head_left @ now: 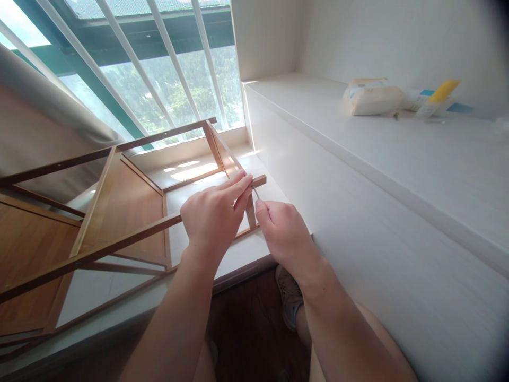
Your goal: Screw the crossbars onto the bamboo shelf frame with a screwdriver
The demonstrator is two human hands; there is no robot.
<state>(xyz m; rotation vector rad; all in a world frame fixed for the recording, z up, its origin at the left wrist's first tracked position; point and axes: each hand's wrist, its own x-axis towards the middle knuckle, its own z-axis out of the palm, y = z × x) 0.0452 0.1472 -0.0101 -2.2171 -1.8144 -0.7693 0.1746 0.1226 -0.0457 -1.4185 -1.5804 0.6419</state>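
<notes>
A brown wooden shelf frame (139,233) with panels between its rails lies along the left and centre. My left hand (210,212) is closed over the near rail, its fingers pressed together close to the rail's end (259,181). My right hand (284,228) is closed in a fist just to the right and below. From it sticks a thin metal tool (255,192), whose tip meets the rail beside my left fingertips. The fist hides the rest of that tool, so its kind does not show.
A barred window (159,79) is behind the frame, with a grey curtain (47,106) at left. On the right, a pale ledge (318,116) bears a wrapped package (374,98) and a yellow-handled item (443,93). My shoe (288,292) rests on the dark floor (242,323).
</notes>
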